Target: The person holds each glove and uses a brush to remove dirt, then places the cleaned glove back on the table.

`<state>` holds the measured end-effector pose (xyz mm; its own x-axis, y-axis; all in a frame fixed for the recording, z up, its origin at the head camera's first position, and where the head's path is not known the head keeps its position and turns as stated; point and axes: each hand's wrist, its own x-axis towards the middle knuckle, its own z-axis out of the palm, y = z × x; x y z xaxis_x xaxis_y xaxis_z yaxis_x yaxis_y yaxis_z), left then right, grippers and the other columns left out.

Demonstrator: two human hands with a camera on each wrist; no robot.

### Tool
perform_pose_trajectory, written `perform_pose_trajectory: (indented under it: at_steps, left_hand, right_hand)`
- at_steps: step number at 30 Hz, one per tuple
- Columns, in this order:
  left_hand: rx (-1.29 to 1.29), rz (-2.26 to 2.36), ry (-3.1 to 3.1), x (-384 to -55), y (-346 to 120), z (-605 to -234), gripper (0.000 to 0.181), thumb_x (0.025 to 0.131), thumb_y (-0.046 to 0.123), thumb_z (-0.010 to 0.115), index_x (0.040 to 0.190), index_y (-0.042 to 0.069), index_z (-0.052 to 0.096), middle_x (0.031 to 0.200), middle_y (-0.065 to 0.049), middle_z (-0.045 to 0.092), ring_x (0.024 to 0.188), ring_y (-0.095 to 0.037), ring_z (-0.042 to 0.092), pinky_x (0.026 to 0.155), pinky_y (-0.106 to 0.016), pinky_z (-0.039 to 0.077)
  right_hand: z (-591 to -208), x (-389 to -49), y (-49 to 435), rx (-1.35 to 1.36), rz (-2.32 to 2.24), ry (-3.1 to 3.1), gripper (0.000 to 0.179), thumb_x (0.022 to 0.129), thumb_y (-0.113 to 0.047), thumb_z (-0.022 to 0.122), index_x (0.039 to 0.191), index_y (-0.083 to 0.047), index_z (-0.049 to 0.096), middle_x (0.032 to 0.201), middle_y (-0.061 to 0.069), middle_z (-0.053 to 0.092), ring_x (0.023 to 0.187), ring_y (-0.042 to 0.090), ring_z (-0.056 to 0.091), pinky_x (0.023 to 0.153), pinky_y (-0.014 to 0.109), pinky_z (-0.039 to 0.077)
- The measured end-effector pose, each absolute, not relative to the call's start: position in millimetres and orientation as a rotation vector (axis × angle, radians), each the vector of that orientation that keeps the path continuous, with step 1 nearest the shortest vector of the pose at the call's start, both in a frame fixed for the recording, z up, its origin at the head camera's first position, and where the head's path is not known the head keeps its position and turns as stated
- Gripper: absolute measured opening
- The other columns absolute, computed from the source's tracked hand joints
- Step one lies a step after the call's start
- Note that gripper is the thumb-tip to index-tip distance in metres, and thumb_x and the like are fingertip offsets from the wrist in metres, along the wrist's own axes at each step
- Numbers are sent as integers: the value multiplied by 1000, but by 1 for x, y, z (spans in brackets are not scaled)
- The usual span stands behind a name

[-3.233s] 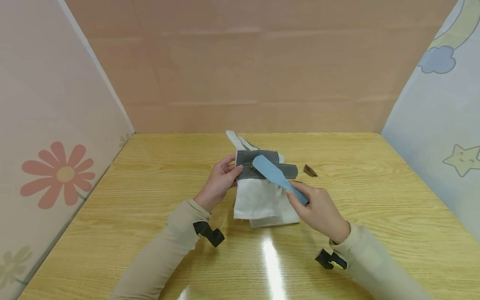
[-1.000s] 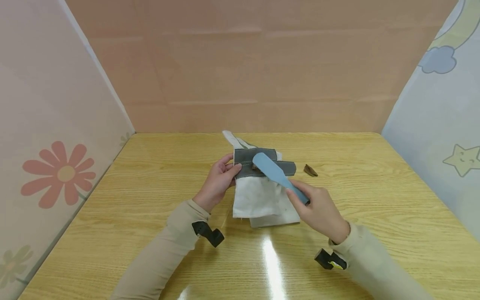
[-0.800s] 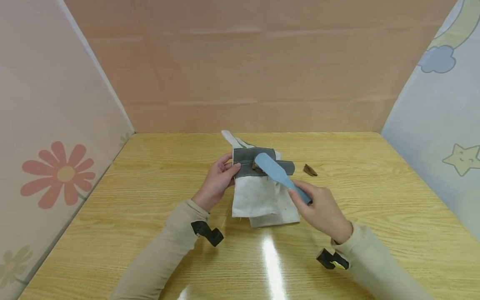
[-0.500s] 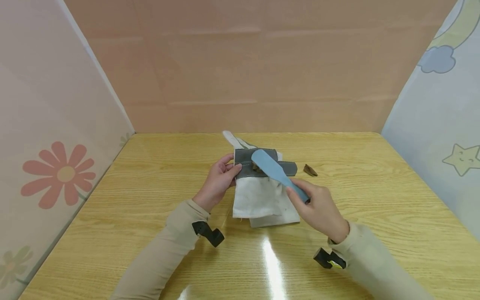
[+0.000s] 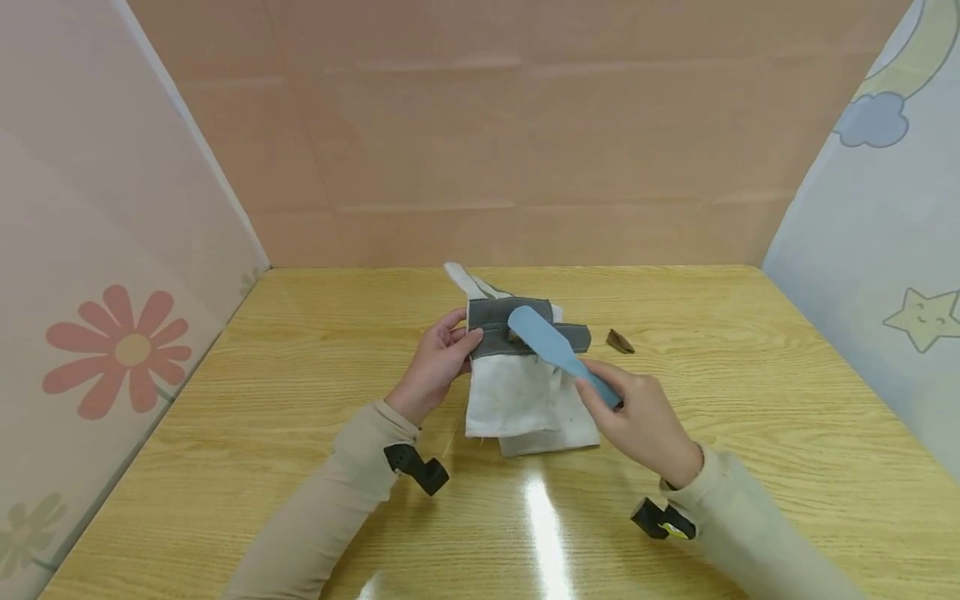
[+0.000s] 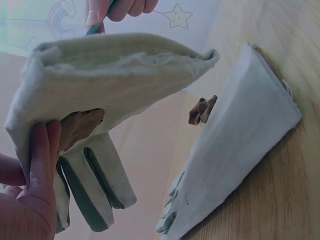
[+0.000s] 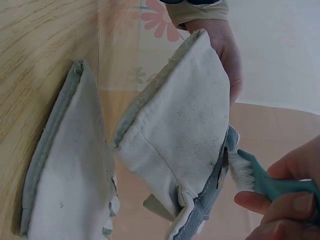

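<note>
My left hand point(image 5: 441, 362) grips a white work glove point(image 5: 512, 396) with grey bands by its left edge, holding it raised. In the left wrist view, the glove's underside shows a brown patch point(image 6: 82, 129) near the fingers. My right hand point(image 5: 641, 417) holds a blue brush point(image 5: 543, 337) by its handle. The white bristles point(image 7: 241, 172) face the grey band point(image 7: 210, 187), at or very near it. A small brownish bit point(image 5: 513, 335) shows beside the brush head. Under the raised glove, a second white glove point(image 7: 75, 165) lies on the table.
A brown crumpled clump point(image 5: 620, 341) lies on the wooden table point(image 5: 720, 358), right of the gloves. Patterned panels stand at left and right, with a plain pinkish-brown wall point(image 5: 480, 142) behind. Black wrist cameras sit on both sleeves.
The brush makes small strokes over the grey band; since half a second ago its head has shifted slightly right and down. The raised glove has moved slightly left over about three seconds.
</note>
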<state>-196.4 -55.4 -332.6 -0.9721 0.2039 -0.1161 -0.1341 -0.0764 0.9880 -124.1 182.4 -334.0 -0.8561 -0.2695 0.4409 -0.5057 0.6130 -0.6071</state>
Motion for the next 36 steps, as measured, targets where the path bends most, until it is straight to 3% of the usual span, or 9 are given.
perform_pose_trajectory:
  at_steps: [10,18,23,30,36]
  left_hand:
    - [91,2159,1961,-196,-55,-333,36,97,6,46,133,10,47,111,-17,65,75,-4,64,66,-21,53]
    - [103,2194,1923,-194,-51,-334,36,97,5,47,132,8,48,95,-5,67,72,-3,65,65,-21,52]
    - [111,2196,1915,-195,-50,-334,35,97,4,46,132,7,48,97,-7,67,72,-3,65,65,-22,52]
    - [77,2172,1930,-195,-52,-333,37,97,6,46,134,11,47,107,-13,66,74,-3,65,66,-21,53]
    - [81,2176,1930,-196,-51,-332,36,97,6,46,133,10,48,109,-15,66,74,-3,65,66,-21,53]
  right_hand:
    - [-332,-123,184,577,1082,-2545,22,91,-7,56,110,0,65,50,-7,44,38,-10,24,36,18,28]
    - [-335,-124,180,658,1115,-2493,23,90,-6,58,112,-2,65,56,-6,51,38,-7,25,37,16,29]
    - [-336,-124,179,659,1079,-2518,22,90,-6,58,111,-3,65,54,-8,44,41,-9,22,37,17,29]
    - [-334,-123,182,637,1081,-2528,22,90,-5,57,110,1,65,55,-5,50,39,-11,25,36,17,29]
    - [-334,-124,185,613,1065,-2528,22,90,-5,58,109,1,66,52,-7,46,39,-11,24,36,16,28]
